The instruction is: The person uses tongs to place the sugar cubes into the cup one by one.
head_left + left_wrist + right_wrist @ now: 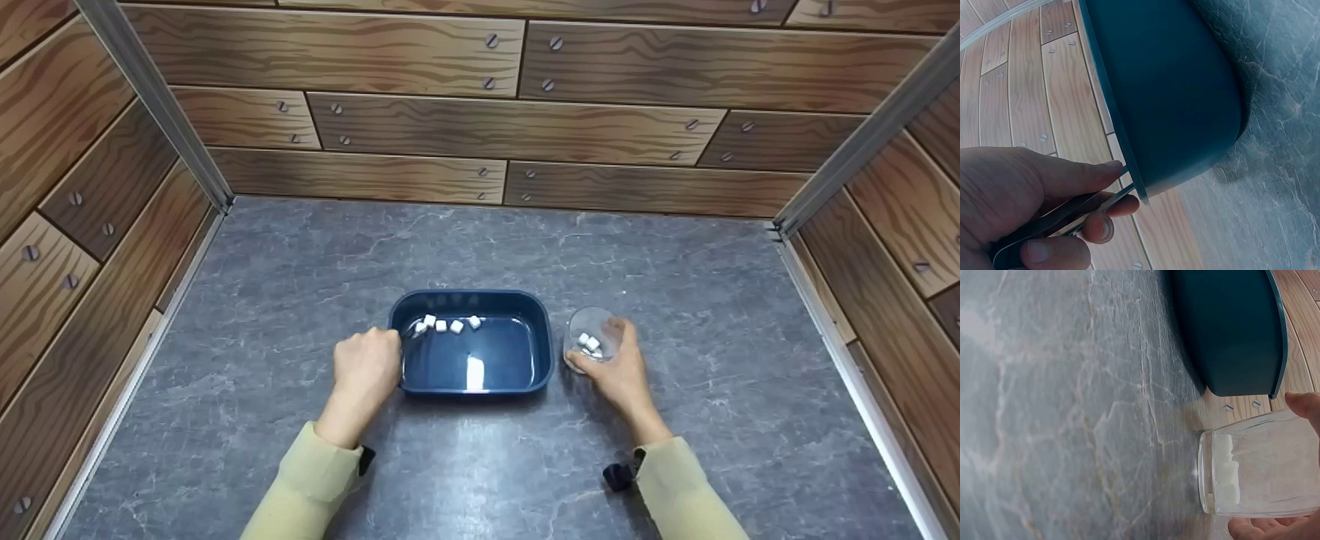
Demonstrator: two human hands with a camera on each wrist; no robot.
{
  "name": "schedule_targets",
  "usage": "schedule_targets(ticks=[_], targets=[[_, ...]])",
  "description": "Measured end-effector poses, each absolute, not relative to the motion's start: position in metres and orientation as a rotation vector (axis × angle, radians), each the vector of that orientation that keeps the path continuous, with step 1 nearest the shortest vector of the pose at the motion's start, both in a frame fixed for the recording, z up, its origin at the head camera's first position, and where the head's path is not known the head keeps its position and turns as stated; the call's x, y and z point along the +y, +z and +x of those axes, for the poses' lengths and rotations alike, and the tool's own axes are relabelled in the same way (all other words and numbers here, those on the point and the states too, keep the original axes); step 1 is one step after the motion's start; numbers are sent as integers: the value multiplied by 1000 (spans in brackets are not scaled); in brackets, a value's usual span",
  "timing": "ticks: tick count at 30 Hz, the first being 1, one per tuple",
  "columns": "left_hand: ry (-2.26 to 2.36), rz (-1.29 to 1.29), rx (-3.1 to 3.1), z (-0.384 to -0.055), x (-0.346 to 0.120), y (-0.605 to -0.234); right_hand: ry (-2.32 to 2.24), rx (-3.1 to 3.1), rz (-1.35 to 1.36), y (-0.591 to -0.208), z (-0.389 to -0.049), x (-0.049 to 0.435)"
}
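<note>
Some little white cubes (441, 325) are in my blue tub (510, 352), bunched near its far left corner. My left hand (367, 367) pinches the tweezers (1044, 223) and pokes them over the tub's left rim, with their tips near the cubes. I can't tell if the tips hold one. Just right of the tub is a clear cup (589, 319), standing upright, with more white cubes on its bottom. My right hand (619, 367) grips the cup, thumb on one side and fingers on the other. Under it all is the grey table (480, 465), with wood-look walls (420, 127) around it.
</note>
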State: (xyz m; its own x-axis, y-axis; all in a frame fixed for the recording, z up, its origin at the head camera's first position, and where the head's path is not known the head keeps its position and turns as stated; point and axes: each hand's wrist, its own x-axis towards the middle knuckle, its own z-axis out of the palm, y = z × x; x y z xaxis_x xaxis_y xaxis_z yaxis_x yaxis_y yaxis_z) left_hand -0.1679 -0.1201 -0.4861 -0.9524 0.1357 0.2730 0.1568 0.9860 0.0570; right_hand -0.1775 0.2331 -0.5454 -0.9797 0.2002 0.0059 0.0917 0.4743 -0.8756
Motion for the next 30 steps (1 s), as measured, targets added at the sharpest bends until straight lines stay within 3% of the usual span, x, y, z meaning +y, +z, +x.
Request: schedule_targets(ticks=[30], targets=[[-168, -190, -2910, -161, -133, -476, 1551, -2587, -248, -545, -179, 233]])
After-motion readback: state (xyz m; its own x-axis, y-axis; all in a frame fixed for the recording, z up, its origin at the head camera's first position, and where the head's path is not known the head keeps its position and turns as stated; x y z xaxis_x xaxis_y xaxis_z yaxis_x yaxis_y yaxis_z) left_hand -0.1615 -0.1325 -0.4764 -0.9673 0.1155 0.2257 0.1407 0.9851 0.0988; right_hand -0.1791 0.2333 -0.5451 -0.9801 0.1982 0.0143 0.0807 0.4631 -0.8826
